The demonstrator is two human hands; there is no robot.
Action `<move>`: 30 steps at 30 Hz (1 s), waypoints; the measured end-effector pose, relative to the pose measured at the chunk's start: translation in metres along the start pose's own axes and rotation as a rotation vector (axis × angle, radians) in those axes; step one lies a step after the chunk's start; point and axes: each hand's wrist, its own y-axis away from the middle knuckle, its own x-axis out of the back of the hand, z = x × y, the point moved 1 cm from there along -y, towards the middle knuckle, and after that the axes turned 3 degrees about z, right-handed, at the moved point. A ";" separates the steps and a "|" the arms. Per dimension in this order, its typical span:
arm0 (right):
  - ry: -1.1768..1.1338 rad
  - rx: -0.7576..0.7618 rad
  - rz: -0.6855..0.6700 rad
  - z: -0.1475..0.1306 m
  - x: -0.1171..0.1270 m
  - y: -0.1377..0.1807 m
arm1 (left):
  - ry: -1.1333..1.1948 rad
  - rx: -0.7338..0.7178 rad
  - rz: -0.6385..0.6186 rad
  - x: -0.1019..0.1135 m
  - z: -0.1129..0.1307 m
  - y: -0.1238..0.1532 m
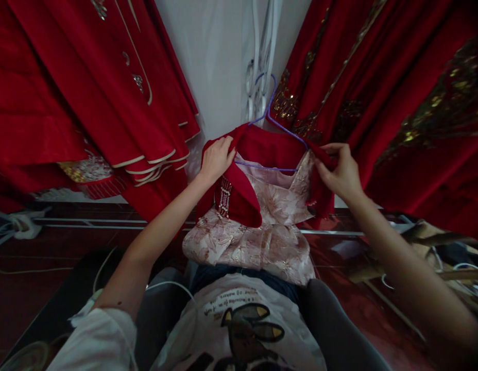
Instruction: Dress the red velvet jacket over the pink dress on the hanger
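A purple wire hanger [270, 103] carries a pale pink brocade dress [268, 193] by its shoulder straps. Over the same hanger lies a red jacket [241, 193], with a beaded tassel on its front. My left hand [218, 158] grips the red cloth at the left shoulder, fingers curled over the edge. At the other shoulder, my right hand [341, 172] pinches the red cloth between thumb and fingers. The dress's lower part drapes over my lap. The hanger's hook reaches up beside some white hangers, and I cannot tell whether it rests on anything.
Red garments with pale piping [146, 118] hang on the left. More red garments with gold sequins [412, 123] hang on the right. White hangers [262, 56] are against the pale wall. A metal bar [107, 223] runs low across the floor, with clutter at lower right.
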 end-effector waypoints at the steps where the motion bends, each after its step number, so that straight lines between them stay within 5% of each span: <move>1: -0.037 -0.004 -0.012 0.001 -0.008 0.001 | -0.042 0.001 -0.049 0.001 0.002 0.003; 8: -0.450 -0.029 -0.200 -0.028 -0.088 0.007 | -0.175 -0.179 -0.337 -0.013 0.050 0.024; 12: -0.593 -0.002 -0.186 -0.061 -0.115 0.013 | 0.005 -0.085 -0.263 -0.030 0.060 0.035; 18: -0.624 -0.100 -0.160 -0.068 -0.102 0.026 | 0.635 0.076 0.002 -0.048 0.050 0.045; 22: -0.690 -0.116 -0.168 -0.066 -0.092 0.037 | 0.823 0.169 0.120 -0.051 0.056 0.051; 30: -0.810 -0.159 -0.191 -0.065 -0.094 0.049 | 0.881 0.100 0.059 -0.051 0.053 0.051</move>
